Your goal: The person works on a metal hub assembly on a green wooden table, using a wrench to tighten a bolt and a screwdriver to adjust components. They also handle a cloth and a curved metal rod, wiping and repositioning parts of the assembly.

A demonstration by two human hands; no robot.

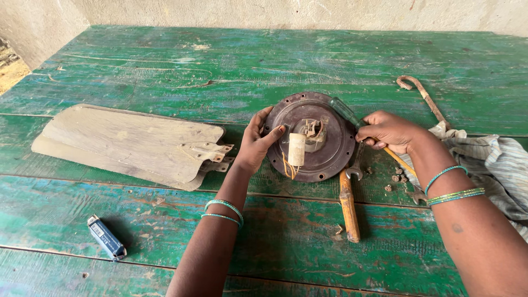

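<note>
A round, dusty brown fan motor housing (330,159) lies flat on the green wooden table (275,66). My left hand (254,144) grips its left rim, the thumb resting near a pale cylindrical capacitor (296,148) with yellow wires. My right hand (391,132) is closed around a green-handled screwdriver (343,111) at the housing's right edge. Its shaft passes under my fingers.
Dusty grey fan blades (129,144) are stacked at the left. A wooden-handled tool (348,206) and a spanner (355,168) lie below the housing, with small screws (395,179) nearby. A rusty hooked rod (423,96), striped cloth (489,159) and a small blue box (106,237) also lie on the table.
</note>
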